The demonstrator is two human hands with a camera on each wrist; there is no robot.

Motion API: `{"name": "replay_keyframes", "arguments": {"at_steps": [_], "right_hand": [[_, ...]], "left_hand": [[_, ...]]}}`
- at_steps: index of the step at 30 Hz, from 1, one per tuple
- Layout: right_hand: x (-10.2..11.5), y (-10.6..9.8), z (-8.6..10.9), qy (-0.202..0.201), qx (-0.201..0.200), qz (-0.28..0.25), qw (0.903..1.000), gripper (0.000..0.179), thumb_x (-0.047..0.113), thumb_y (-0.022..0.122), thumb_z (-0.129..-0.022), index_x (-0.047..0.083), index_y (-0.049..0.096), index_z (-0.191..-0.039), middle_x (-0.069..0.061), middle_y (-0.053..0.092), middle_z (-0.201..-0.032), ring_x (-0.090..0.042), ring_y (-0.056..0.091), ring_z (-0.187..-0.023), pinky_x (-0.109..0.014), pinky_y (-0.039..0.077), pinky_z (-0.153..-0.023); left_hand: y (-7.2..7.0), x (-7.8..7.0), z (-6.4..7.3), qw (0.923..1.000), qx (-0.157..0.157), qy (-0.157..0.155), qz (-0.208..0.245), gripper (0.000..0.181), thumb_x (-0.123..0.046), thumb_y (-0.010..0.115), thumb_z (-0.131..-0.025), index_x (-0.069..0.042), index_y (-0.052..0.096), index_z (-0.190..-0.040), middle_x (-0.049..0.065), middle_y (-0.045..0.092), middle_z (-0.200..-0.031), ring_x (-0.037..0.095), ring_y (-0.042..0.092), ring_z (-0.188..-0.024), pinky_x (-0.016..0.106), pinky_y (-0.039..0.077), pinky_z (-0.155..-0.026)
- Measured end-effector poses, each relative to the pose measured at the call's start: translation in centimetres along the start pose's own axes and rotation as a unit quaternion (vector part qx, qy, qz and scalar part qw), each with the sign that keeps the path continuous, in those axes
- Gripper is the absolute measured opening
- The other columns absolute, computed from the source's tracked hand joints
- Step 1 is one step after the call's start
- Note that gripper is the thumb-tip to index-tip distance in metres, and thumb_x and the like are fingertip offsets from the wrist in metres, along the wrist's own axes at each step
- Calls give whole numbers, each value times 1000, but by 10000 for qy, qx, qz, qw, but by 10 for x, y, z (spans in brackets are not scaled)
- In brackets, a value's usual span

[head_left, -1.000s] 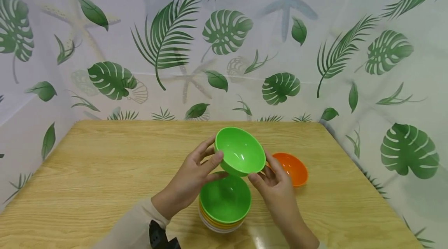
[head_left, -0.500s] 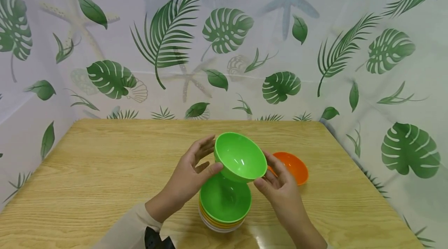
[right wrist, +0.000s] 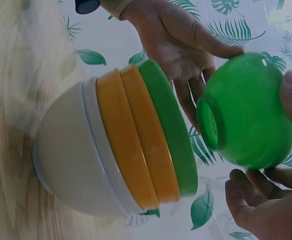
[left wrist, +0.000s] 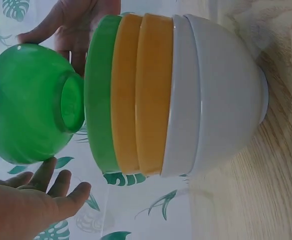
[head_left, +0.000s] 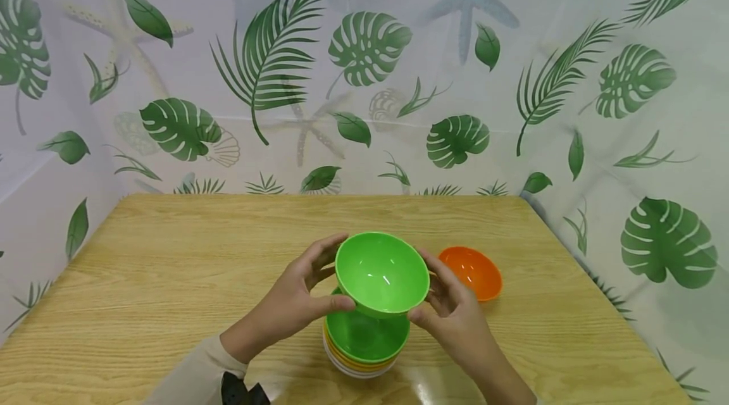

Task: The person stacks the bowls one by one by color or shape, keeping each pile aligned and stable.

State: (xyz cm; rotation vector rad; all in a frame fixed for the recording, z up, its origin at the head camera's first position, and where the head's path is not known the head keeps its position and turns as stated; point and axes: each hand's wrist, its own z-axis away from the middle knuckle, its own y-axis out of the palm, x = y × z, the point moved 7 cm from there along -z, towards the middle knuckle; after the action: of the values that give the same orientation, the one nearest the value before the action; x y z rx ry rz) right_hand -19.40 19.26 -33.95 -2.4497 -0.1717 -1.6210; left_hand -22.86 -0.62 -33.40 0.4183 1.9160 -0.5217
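A bright green bowl (head_left: 381, 275) is held between both hands, slightly tilted, just above a stack of bowls. My left hand (head_left: 293, 300) grips its left side, thumb at the near rim and fingers behind. On the opposite side my right hand (head_left: 455, 313) pinches the bowl with thumb in front and fingers beneath and behind. Under it stands the nested stack: a green bowl (head_left: 367, 335) on top, then orange-yellow bowls (left wrist: 140, 95), with white bowls (left wrist: 221, 95) at the bottom. Both wrist views show a gap between the held bowl's foot and the stack.
An orange bowl (head_left: 471, 273) sits on the wooden table (head_left: 199, 259) to the right, beyond my right hand. A leaf-patterned cloth (head_left: 364, 107) hangs behind the table and along its sides.
The held green bowl has come down and nearer over the stack, and tilts less. Both hands have lowered with it. The stack and the orange bowl stay put.
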Motion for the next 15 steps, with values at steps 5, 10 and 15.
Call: {"name": "replay_keyframes", "arguments": {"at_steps": [5, 10, 15], "right_hand": [[-2, -2, 0, -221, 275, 586, 9977, 80, 25, 76, -81, -1, 36, -145, -22, 44, -142, -10, 51, -120, -20, 46, -96], [-5, -2, 1, -76, 559, 602, 9966, 78, 24, 76, -82, 2, 37, -146, -16, 46, -141, -13, 51, -120, -23, 46, -97], [-5, -3, 1, -66, 645, 789, 9948, 76, 20, 78, -80, 7, 41, -144, -13, 47, -140, -15, 50, -121, -26, 46, -97]], "left_hand": [[0, 3, 1, 9995, 284, -157, -39, 93, -24, 79, -80, -9, 24, -152, 10, 40, -146, 25, 37, -135, 45, 34, -111], [3, 4, 2, 9982, 501, -320, -55, 90, -20, 81, -78, -14, 29, -151, 4, 38, -148, 22, 35, -137, 46, 34, -111], [4, 7, 4, 9975, 589, -371, -103, 90, -19, 82, -77, -11, 29, -150, 6, 40, -148, 23, 35, -137, 49, 32, -111]]}}
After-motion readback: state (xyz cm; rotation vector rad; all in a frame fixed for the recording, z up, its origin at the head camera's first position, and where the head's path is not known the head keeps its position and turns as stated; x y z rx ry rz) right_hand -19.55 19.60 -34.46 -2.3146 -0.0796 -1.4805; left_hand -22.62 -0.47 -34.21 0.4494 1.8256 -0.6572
